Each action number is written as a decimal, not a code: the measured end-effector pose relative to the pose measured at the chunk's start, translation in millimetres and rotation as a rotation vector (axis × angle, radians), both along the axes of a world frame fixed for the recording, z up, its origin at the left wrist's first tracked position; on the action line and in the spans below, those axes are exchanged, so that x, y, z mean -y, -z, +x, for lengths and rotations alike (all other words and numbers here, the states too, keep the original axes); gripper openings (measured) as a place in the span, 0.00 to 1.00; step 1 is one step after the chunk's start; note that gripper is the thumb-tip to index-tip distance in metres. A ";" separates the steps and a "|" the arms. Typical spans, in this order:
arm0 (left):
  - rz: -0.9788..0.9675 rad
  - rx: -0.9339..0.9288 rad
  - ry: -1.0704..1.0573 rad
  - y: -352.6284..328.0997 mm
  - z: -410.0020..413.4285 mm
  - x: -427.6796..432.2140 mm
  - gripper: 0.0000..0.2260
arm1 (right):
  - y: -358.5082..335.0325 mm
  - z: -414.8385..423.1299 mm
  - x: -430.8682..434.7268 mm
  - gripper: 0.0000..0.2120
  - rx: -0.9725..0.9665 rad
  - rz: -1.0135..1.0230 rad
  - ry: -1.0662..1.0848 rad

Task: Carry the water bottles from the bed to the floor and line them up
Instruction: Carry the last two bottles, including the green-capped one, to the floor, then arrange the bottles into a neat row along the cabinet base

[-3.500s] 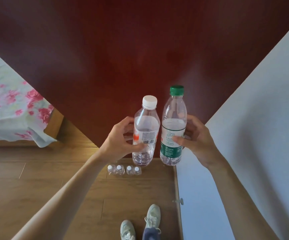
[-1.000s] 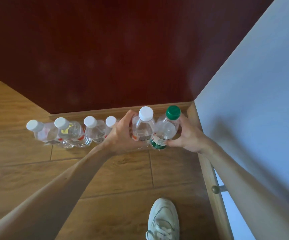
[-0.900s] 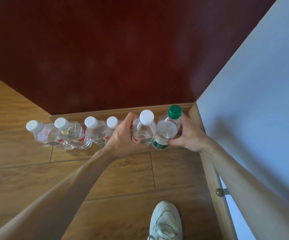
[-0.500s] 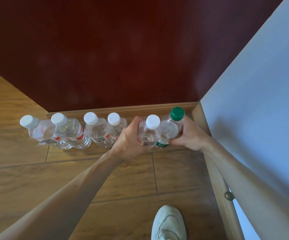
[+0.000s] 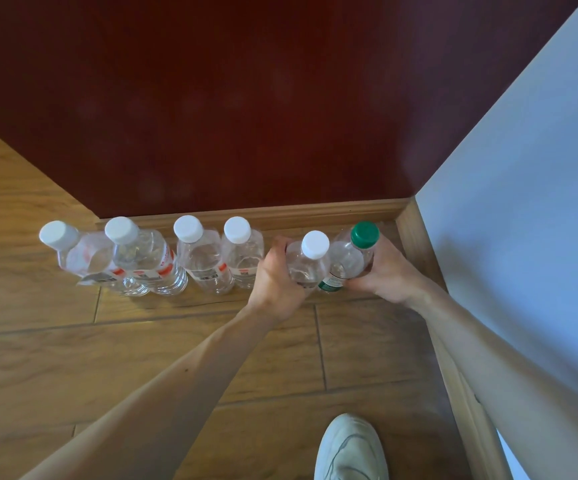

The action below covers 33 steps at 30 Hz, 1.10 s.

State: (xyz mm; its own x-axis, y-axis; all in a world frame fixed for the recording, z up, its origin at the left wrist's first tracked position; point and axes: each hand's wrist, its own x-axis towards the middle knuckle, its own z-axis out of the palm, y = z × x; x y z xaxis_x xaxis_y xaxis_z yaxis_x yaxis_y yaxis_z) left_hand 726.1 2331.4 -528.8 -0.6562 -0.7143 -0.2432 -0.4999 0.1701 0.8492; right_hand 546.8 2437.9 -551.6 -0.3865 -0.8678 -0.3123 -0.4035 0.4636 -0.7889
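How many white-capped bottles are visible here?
5. Four white-capped bottles stand along the baseboard; the fifth is in the left hand. None appears hidden.

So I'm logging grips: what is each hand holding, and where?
Left hand wraps the white-capped bottle around its body; right hand wraps the green-capped bottle around its body.

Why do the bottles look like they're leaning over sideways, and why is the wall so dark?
Head view: the wide lens bends the edges, so the leftmost bottle seems to tip outward while the green-capped bottle tips less; the red wall sits in dim light, the floor looks brighter, and nothing is badly blurred.
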 end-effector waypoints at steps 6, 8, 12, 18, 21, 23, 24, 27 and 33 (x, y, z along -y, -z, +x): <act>0.055 -0.010 -0.054 7.5 -6.2 -5.3 0.24 | 7.9 2.2 -3.0 0.34 0.014 -0.011 0.024; 0.061 -0.015 -0.063 10.0 -6.1 -4.8 0.25 | 9.2 3.0 -4.3 0.34 0.023 -0.010 0.023; 0.080 -0.045 -0.072 14.7 -2.6 -5.5 0.28 | 10.4 6.8 -5.1 0.33 0.015 -0.013 0.017; 0.106 -0.047 -0.128 19.6 -4.8 -1.4 0.26 | 10.8 6.2 -3.3 0.34 0.011 -0.008 -0.004; 0.116 -0.018 -0.118 21.0 -4.2 -0.5 0.31 | 11.9 10.7 -3.5 0.35 0.026 -0.017 0.011; 0.134 0.017 -0.107 20.2 -3.2 -0.5 0.34 | 14.1 12.2 -4.7 0.35 0.043 -0.022 0.035; 0.148 0.040 -0.103 20.6 -2.9 0.3 0.36 | 14.3 12.8 -4.9 0.35 0.049 -0.026 0.043; 0.160 0.109 -0.084 24.0 -3.9 4.2 0.37 | 13.8 14.1 -5.2 0.36 0.054 -0.024 0.052; 0.150 0.299 -0.004 28.2 -3.7 10.3 0.21 | 9.5 21.8 -9.1 0.34 0.058 -0.022 0.077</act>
State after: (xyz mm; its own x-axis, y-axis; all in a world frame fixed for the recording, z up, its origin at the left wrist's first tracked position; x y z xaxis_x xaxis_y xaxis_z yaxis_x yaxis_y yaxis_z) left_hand 722.4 2321.2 -557.0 -0.5372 -0.6582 -0.5274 -0.7314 0.0521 0.6799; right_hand 568.7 2447.0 -561.0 -0.4344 -0.8430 -0.3172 -0.3201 0.4736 -0.8205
